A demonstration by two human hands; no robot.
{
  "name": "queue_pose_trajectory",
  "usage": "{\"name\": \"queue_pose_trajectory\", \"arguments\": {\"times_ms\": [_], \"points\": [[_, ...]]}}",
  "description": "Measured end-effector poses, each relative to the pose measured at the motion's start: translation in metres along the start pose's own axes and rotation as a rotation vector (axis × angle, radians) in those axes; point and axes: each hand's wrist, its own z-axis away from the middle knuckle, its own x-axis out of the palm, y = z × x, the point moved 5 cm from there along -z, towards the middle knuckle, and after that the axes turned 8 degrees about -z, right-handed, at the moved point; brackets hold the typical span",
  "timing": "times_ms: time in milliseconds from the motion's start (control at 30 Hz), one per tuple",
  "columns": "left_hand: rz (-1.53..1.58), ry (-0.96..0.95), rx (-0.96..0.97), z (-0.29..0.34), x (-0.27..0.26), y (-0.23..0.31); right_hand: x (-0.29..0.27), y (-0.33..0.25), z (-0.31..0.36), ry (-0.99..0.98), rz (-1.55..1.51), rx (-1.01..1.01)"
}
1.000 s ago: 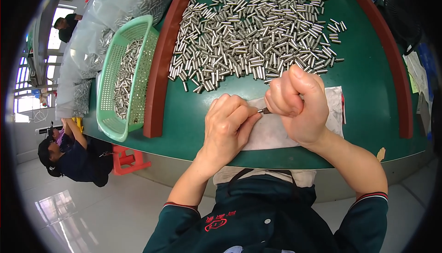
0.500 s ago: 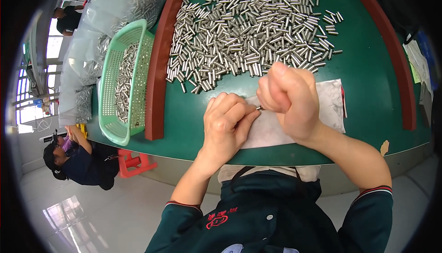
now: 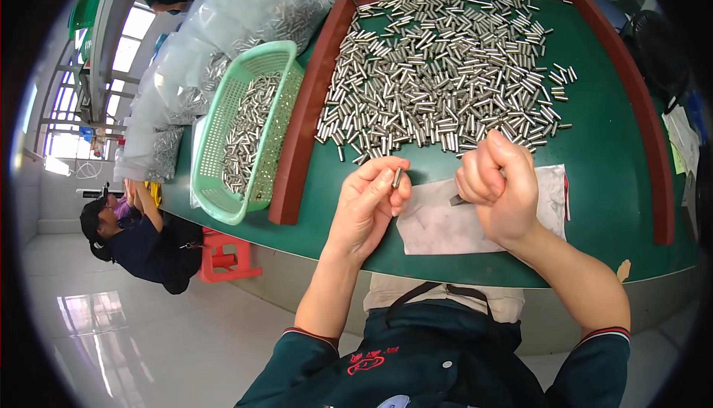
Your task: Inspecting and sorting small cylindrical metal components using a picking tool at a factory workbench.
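Between the thumb and fingers of my left hand (image 3: pixel 368 204) is a short, shiny metal pin (image 3: pixel 397 177), held nearly upright. My right hand (image 3: pixel 501 189) is closed in a fist with the thumb uppermost. A flat dark-grey tip of a tool (image 3: pixel 457 201) pokes out of its lower left side; the fist hides the rest, so its kind is unclear. The hands are apart, over a stained white cloth (image 3: pixel 438 231) on the green table (image 3: pixel 601 177). Beyond them spreads a large heap of similar metal pins (image 3: pixel 445 73).
Dark-red rails (image 3: pixel 306 133) border the heap. Left of them stands a light-green plastic basket (image 3: pixel 212 163) holding more pins. Clear bags of pins (image 3: pixel 252 7) line the far left. Another person (image 3: pixel 141 241) is at the left, near a red stool (image 3: pixel 223 256).
My left hand has moved away from the right fist and turned, so the pin shows upright in its fingers. The tool tip is now visible. The whole view has shifted.
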Motion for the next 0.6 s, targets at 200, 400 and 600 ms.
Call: {"name": "queue_pose_trajectory", "arguments": {"times_ms": [200,400,600], "points": [[0.143,0.173,-0.046,-0.002,0.001,0.009,-0.002,0.001,-0.001,-0.008,-0.043,0.007],[-1.352,0.305,0.333,-0.021,0.002,0.041,-0.005,0.001,-0.002,0.01,-0.054,0.008],[-1.68,0.24,0.651,-0.037,0.015,0.033,-0.005,0.0,-0.003,0.022,-0.083,0.024]]}}
